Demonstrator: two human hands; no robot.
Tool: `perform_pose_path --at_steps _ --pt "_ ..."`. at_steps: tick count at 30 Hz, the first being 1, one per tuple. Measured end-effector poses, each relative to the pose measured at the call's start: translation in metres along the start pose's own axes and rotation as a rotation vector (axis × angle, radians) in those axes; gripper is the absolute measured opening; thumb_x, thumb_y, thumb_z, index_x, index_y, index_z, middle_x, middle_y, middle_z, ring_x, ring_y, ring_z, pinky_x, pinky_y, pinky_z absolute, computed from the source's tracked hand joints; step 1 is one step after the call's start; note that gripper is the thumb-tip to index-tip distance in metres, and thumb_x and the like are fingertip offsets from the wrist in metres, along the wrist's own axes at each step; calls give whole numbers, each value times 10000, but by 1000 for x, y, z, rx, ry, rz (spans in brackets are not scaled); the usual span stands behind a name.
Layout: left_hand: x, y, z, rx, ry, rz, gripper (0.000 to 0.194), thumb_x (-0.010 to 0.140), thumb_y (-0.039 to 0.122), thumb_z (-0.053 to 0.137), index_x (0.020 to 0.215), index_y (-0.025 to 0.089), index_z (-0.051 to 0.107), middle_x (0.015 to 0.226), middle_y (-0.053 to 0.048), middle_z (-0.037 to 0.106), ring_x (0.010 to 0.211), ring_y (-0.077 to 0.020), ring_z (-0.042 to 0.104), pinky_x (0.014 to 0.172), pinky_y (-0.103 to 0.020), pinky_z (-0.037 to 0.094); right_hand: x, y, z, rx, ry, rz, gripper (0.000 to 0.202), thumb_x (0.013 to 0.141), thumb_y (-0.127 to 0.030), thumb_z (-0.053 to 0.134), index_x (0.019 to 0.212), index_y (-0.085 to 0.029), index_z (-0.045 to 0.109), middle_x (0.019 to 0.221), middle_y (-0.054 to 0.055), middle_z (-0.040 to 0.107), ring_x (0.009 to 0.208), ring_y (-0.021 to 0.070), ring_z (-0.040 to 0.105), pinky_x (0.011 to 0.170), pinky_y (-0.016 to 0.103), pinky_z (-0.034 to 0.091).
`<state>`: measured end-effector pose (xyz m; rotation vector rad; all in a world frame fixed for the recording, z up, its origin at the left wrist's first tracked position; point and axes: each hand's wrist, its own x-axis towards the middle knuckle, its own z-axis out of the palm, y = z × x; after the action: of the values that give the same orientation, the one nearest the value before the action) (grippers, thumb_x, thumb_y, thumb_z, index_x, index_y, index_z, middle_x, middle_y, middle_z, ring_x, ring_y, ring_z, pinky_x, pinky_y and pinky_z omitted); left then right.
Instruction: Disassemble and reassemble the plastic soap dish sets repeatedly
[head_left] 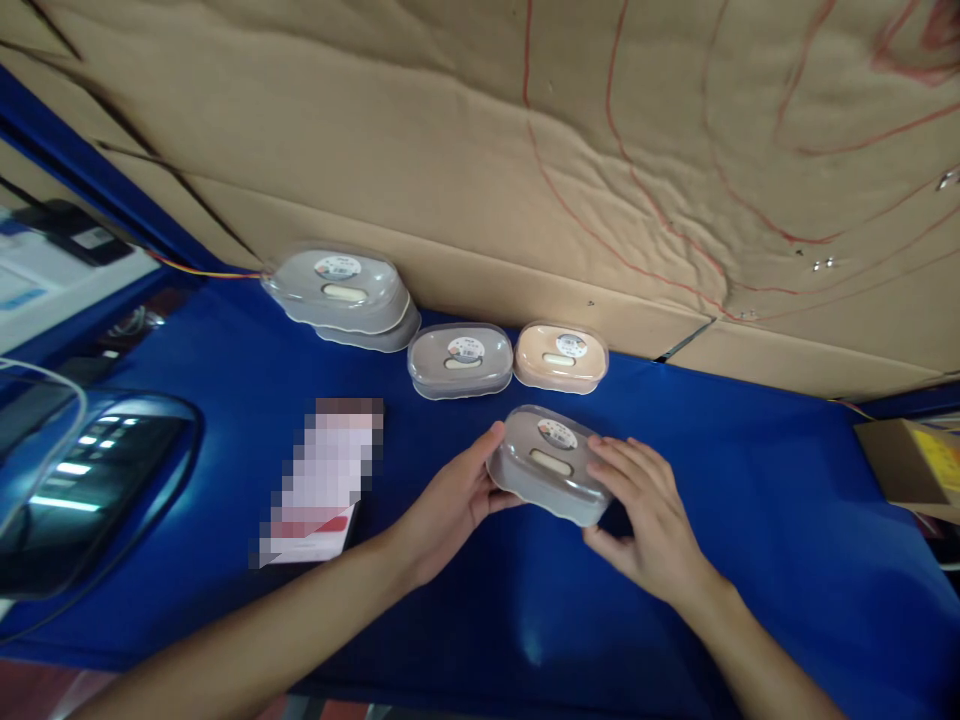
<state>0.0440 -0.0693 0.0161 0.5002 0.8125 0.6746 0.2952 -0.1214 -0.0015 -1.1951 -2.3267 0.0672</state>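
Observation:
Between my two hands is a grey oval plastic box (pixel 536 485) with a clear lid, a round label and a pale oblong inset on top. My left hand (pixel 461 500) grips its left end, thumb at the upper side and fingers beneath. The right end is gripped by my right hand (pixel 645 510), with its fingers over the lid and the thumb low at the front edge. Just behind stand a similar grey box (pixel 459 375) and a peach-coloured box (pixel 564 362), side by side. A stack of two grey boxes (pixel 337 290) sits farther back left.
A blue table surface (pixel 757 480) lies under everything. Left of my arm is a phone-like device with a blurred screen (pixel 330 480); a dark glossy screen (pixel 82 490) and cables are farther left. A brown cardboard wall (pixel 390 150) closes the back. A small carton (pixel 900 460) stands at right.

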Motion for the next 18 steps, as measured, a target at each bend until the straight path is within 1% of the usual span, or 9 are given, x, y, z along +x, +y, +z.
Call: perform_pose_path --at_steps 2,3,5,6,8,10,13,15,18 --pt "3 -1 -3 120 26 31 482 1010 546 601 1313 174 646 1242 -116 724 1109 -246 695 983 -403 583 0 14 -9 -21 -31 18 540 947 -241 673 1449 -229 475 1481 169 610 1393 340 563 1137 598 449" --pt "5 -2 -5 188 41 63 506 999 509 630 1386 186 583 1271 -118 695 1088 -244 701 987 -434 590 0 21 -14 -30 -39 33 516 949 -241 669 1432 -228 485 1477 170 615 1388 343 565 1119 586 461" --pt "7 -4 -9 351 77 175 596 976 429 667 1494 228 449 1346 -119 622 1048 -229 702 962 -466 610 -1 33 -25 -56 -47 71 495 948 -236 672 1413 -221 500 1477 174 613 1391 353 558 1100 569 469" --pt "8 -5 -11 447 95 252 616 969 398 670 1509 247 415 1379 -119 588 1058 -226 694 945 -462 617 -2 37 -29 -74 -52 91 499 948 -228 671 1417 -217 500 1483 176 606 1397 358 550 1098 564 467" --pt "7 -4 -16 674 120 421 558 981 379 640 1487 263 433 1433 -123 538 1148 -241 659 932 -442 617 -3 42 -37 -119 -74 127 522 961 -200 649 1456 -221 483 1503 174 585 1412 362 529 1098 559 459" --pt "4 0 -18 937 157 600 480 1004 360 601 1456 264 472 1460 -127 526 1267 -265 603 965 -441 598 -5 44 -43 -173 -113 151 575 983 -167 611 1526 -250 440 1527 162 557 1417 362 513 1096 562 453" --pt "1 11 -21 1361 294 838 466 1012 321 581 1456 206 495 1548 -178 476 1438 -323 481 1131 -523 486 -7 41 -45 -237 -179 161 639 1017 -143 566 1603 -320 383 1542 146 515 1418 361 494 1093 567 449" --pt "2 17 -22 1622 428 910 505 1011 312 577 1484 158 489 1641 -224 389 1520 -379 387 1201 -586 382 -9 36 -43 -245 -215 164 639 1035 -161 562 1616 -349 376 1550 143 486 1434 359 473 1100 564 447" --pt "7 20 -26 1875 571 877 599 1018 323 561 1569 138 414 1721 -241 285 1565 -435 312 1211 -655 301 -9 26 -41 -250 -238 177 611 1057 -275 581 1626 -344 369 1585 153 443 1462 367 443 1121 574 435"
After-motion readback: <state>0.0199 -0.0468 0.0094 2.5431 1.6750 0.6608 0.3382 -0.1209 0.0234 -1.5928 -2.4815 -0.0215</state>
